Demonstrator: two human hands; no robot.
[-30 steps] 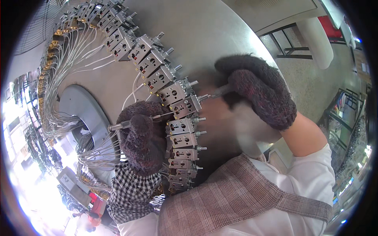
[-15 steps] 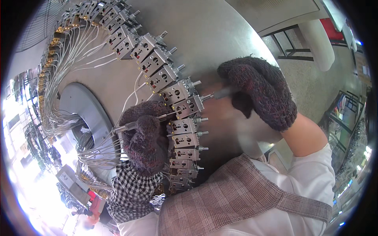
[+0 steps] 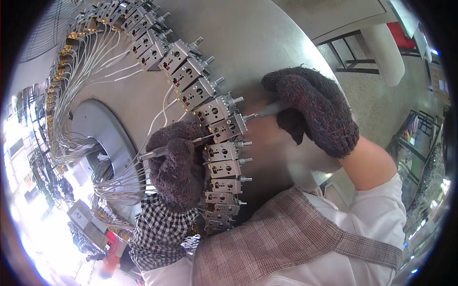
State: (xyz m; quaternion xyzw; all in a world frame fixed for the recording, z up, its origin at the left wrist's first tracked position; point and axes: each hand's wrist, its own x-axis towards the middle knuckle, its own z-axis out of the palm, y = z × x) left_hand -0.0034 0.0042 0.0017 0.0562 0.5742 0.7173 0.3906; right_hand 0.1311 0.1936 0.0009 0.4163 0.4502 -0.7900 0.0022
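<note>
My left hand (image 3: 174, 167), in a dark knitted glove, is closed around a thin probe-like tool (image 3: 153, 153) with a grey handle. Its slim metal shaft runs to the side of a small silvery control unit (image 3: 229, 127). From the opposite side, my right hand (image 3: 317, 112), in a matching glove, grips a grey-handled tool (image 3: 273, 109) whose tip meets that unit's protruding spindle. Similar metal units (image 3: 222, 151) stand side by side in a curved row along the round metal table. The gloves hide most of both handles and all fingertips.
White wires (image 3: 102, 66) run from the units to a grey raised ring (image 3: 107, 121) around an opening in the table (image 3: 248, 43). A white seat (image 3: 389, 52) stands beyond the table's right edge. At the lower left is another person's red sleeve (image 3: 113, 252).
My right hand and its tool have shifted very slightly, with the tip still at the spindle. The left-hand tool's handle end has tilted a little. The units stay in place.
</note>
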